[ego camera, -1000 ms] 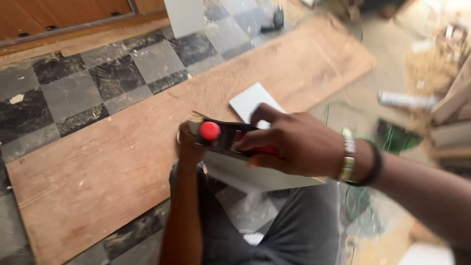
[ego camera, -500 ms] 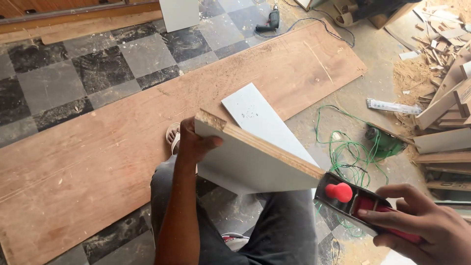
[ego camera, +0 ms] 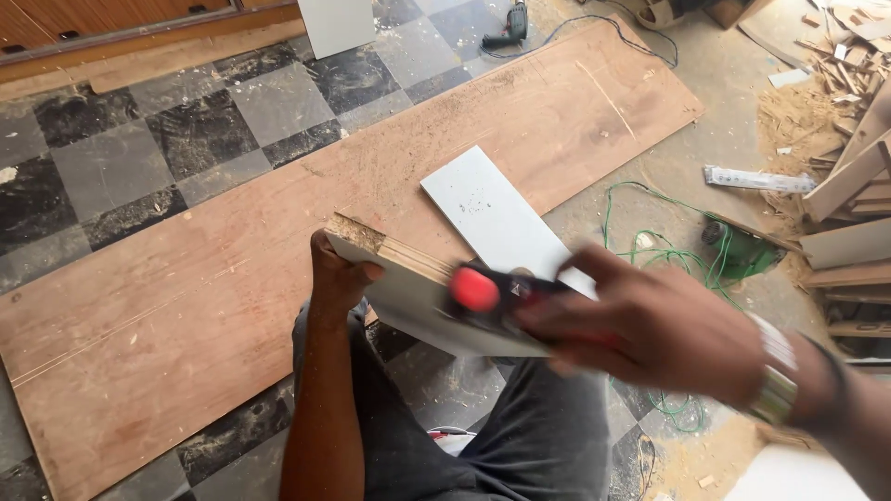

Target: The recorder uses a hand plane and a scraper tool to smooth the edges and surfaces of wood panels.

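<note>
Nearest the camera, the person's dark trouser legs [ego camera: 520, 436] fill the bottom of the view. Just above them the right hand [ego camera: 650, 325], blurred, with a metal watch [ego camera: 772, 376] at the wrist, has its grip clamped round a black hand plane with a round red knob [ego camera: 487, 292]. The plane sits on the raw upper edge of a white-faced laminated board [ego camera: 408, 297], which stands tilted on edge over the person's lap. The left hand [ego camera: 336, 278] has its grip clamped on the far end of that board, thumb over the rough, chipped corner.

Just beyond the board a smaller white rectangular panel [ego camera: 492, 218] lies flat on a long brown plywood sheet [ego camera: 186, 306], which stretches across the grey and black chequered tile floor [ego camera: 139, 139]. To the right, a tangle of green cable [ego camera: 668, 250] lies on the floor, with stacked timber offcuts and sawdust [ego camera: 835, 121] beyond. Farthest off, a green power drill [ego camera: 506, 28] rests near the plywood's far end.
</note>
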